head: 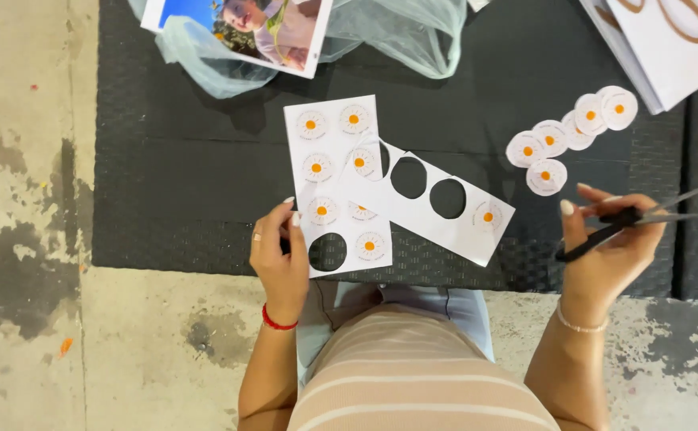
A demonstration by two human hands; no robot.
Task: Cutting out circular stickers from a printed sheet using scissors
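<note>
Scissors point(628, 219) were gripped in the right hand point(604, 247), blades parted; the left hand's point(281, 255) fingers pinched the sheet point(341, 187) at the mat's point(165, 160) near edge. Cutting cleanly probably required turning the sheet, keeping to each printed circle's outline.

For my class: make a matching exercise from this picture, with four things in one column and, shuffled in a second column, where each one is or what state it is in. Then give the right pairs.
Things
1. scissors
2. cut-out paper circles
3. white sheet with round holes
4. pale plastic bag

Places or states
A. lying loose in a row on the black mat
B. crumpled at the top edge of the mat
C. held in the right hand
D. pinched at its lower edge by the left hand

Pairs: 1-C, 2-A, 3-D, 4-B
</note>
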